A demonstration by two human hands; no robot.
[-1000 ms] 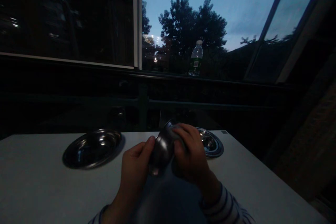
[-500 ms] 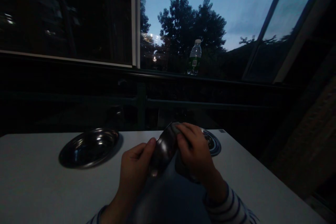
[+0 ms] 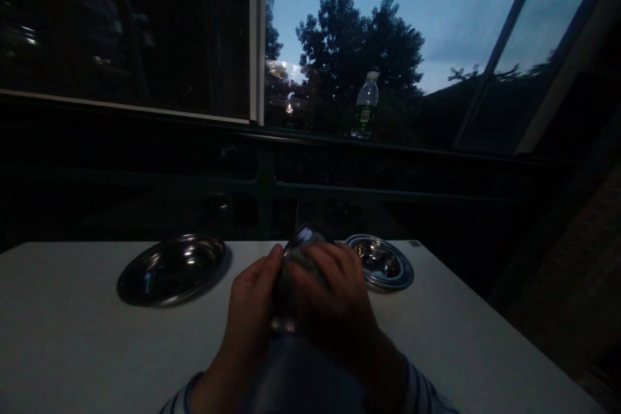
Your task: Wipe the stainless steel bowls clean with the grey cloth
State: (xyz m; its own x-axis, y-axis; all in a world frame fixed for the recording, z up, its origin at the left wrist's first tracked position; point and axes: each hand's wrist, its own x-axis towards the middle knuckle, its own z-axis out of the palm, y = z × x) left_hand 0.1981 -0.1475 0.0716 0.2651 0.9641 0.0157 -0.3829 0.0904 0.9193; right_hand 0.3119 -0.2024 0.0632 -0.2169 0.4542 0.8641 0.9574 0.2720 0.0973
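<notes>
Both of my hands are together above the white table (image 3: 72, 343), closed around a small shiny metal bowl (image 3: 297, 247) held on edge. My left hand (image 3: 250, 314) grips its left side with the thumb up along the rim. My right hand (image 3: 332, 297) lies over its right and front, fingers curled across the metal, hiding most of it. A dim cloth-like shape (image 3: 301, 375) hangs below the bowl between my wrists. To the left on the table lies a wide metal dish (image 3: 169, 268); a smaller metal dish (image 3: 383, 262) sits to the right.
A plastic water bottle (image 3: 365, 105) stands on the dark window ledge behind the table. The table's right edge (image 3: 485, 323) runs diagonally toward me. An open window frame (image 3: 524, 52) leans outward at the upper right. The scene is very dim.
My right hand has slid left and forward over the bowl, covering more of it. The smaller dish on the right is now uncovered. My left hand has kept its grip.
</notes>
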